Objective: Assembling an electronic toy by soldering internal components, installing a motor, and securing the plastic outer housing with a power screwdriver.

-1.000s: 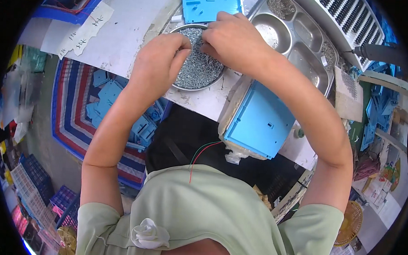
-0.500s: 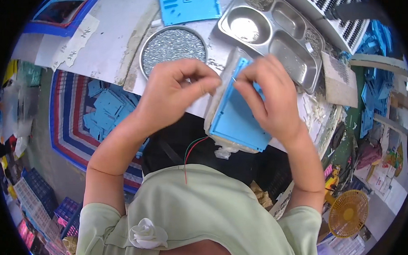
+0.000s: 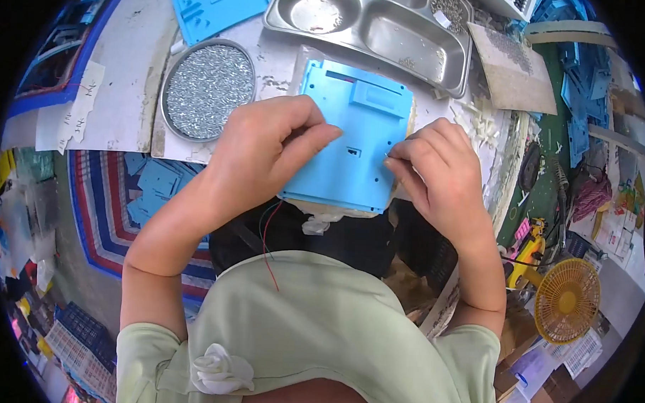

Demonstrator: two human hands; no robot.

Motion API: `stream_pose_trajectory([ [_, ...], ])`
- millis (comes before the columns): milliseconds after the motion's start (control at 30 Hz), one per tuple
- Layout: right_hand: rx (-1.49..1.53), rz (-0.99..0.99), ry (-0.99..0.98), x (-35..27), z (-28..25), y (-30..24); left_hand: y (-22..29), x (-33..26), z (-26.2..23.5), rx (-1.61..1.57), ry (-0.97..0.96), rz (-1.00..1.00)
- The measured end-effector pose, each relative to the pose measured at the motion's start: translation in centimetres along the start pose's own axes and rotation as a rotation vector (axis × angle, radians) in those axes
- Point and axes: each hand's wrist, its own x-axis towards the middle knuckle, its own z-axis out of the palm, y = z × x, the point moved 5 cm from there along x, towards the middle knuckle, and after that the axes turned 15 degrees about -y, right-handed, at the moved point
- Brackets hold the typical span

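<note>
A light blue plastic panel with holes, slots and a raised block lies on a pale padded support at the table's front edge. My left hand is over the panel's left side, thumb and forefinger pinched; whatever is between them is hidden. At the panel's right edge my right hand pinches a small, thin metal pin whose tip barely shows. Left of the panel stands a round metal dish full of short silvery metal pins.
Behind the panel sits a steel compartment tray with small parts in it. Another blue panel lies at the back left. A striped bag of blue panels is lower left. Red and green wires hang near my lap. A yellow fan stands right.
The view has shifted, so the dish and tray appear further left. The blue panel now shows more squarely from above. My hands are farther apart, the right now by the panel's right edge.
</note>
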Motion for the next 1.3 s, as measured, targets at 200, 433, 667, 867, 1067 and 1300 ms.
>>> stream_pose_trajectory([
  [200, -0.121, 0.020, -0.133, 0.3, 0.3, 0.5, -0.6, -1.4, 0.6, 0.229, 0.013, 0.158],
  [433, -0.257, 0.048, -0.376, 2.3, 0.1, 0.8, -0.8, -3.0, 0.2, 0.098, 0.088, 0.064],
  [667, -0.158, 0.013, -0.458, 3.6, -0.1, 2.1, -1.1, -3.6, 0.0, 0.081, 0.074, 0.047],
  [867, 0.105, 0.042, -0.076, -0.4, 0.8, 0.1, -1.8, -4.4, -0.4, 0.108, 0.088, 0.031],
  [1067, 0.117, 0.027, 0.324, -4.1, 5.1, -0.7, -1.5, -4.0, 0.3, 0.052, 0.075, 0.051],
  [1300, 0.255, -0.026, 0.321, -4.4, 3.7, 1.0, -1.1, -4.7, 0.3, -0.031, 0.151, 0.103],
])
